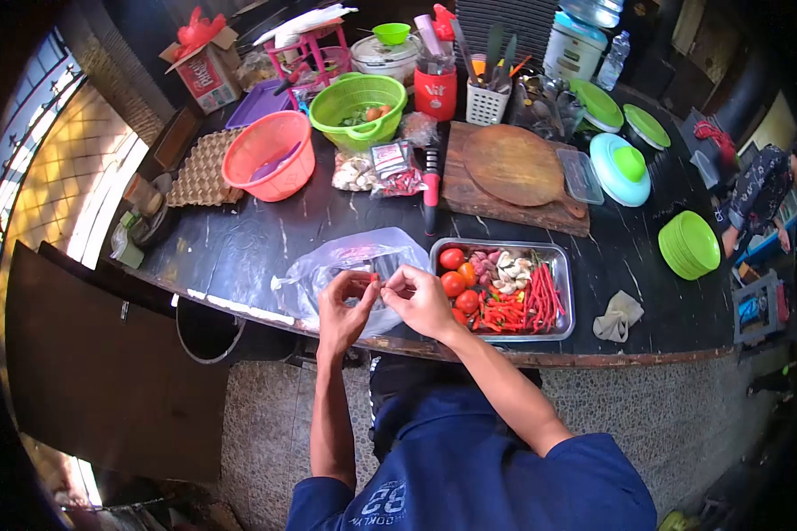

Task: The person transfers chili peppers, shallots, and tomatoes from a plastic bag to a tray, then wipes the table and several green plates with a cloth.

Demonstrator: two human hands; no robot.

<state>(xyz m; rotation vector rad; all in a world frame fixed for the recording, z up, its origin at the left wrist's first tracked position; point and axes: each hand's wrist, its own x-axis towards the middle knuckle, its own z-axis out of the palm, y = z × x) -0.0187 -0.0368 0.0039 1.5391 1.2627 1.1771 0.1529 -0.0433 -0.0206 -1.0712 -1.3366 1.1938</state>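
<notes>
Above a clear plastic bag (310, 265), my left hand (343, 308) pinches a small red chili (375, 278), mostly hidden by the fingers. My right hand (421, 303) meets it there, thumb and fingertips closed at the chili's other end. Just right of my hands lies a metal tray (568, 305). It holds several tomatoes (452, 283), shallots (483, 267), garlic cloves (512, 270), short red chilies (502, 311) and long curly red chilies (543, 299). The bag's contents are hard to make out.
Behind the bag stand a pink basin (270, 157), a green colander (359, 96) and an egg carton (202, 168). A round wooden board (514, 165) lies behind the tray. Green plates (689, 245) and a crumpled cloth (618, 317) are on the right. Another person (762, 190) is at far right.
</notes>
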